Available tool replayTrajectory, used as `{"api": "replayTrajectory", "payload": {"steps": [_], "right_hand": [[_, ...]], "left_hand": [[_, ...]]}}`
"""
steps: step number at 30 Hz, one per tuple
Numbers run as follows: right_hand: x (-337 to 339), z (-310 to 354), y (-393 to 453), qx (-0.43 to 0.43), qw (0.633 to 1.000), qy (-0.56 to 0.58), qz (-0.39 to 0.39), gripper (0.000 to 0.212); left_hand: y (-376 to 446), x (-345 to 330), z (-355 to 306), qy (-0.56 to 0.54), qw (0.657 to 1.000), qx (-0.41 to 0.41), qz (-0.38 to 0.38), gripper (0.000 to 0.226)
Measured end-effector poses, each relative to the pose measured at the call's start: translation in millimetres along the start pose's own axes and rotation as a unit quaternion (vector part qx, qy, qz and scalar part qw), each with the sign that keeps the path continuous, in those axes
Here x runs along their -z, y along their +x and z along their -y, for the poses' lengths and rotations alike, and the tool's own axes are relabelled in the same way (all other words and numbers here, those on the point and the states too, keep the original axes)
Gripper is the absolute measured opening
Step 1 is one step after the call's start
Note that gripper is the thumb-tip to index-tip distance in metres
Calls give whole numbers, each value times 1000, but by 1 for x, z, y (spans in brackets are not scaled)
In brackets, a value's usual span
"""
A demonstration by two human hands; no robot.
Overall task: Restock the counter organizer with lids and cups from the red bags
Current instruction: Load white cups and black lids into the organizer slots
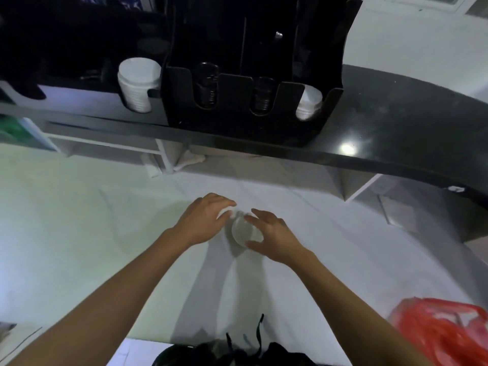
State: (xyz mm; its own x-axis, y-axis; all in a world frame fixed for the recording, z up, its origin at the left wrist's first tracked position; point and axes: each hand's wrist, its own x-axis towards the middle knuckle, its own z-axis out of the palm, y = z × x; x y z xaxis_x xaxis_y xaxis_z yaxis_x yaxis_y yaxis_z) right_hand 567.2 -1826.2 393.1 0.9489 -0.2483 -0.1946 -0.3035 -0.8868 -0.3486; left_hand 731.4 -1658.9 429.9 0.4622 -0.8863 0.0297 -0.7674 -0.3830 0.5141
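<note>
Both my hands meet low over the white surface in front of the counter. My left hand (pixel 203 220) grips a white lid or cup (pixel 226 211) under its fingers. My right hand (pixel 269 233) curls round a stack of clear cups (pixel 242 229), thumb below and fingers above. The black counter organizer (pixel 237 112) stands on the dark counter (pixel 383 122); its middle slots hold dark lids (pixel 207 88), its right slot white lids (pixel 307 103). A stack of white lids (pixel 137 83) sits left of it. One red bag (pixel 446 331) lies at the lower right.
The dark counter curves round to the right, with open shelving (pixel 105 146) beneath its front edge. Something green (pixel 10 130) sits under the counter at far left. Dark clothing and cords (pixel 237 352) hang at the bottom of the view.
</note>
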Motion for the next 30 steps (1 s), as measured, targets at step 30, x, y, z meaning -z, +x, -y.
{"api": "replayTrajectory", "payload": {"steps": [30], "right_hand": [[45, 50, -38, -139, 890, 352, -253, 60]], "left_hand": [[5, 6, -20, -416, 908, 37, -3, 8]]}}
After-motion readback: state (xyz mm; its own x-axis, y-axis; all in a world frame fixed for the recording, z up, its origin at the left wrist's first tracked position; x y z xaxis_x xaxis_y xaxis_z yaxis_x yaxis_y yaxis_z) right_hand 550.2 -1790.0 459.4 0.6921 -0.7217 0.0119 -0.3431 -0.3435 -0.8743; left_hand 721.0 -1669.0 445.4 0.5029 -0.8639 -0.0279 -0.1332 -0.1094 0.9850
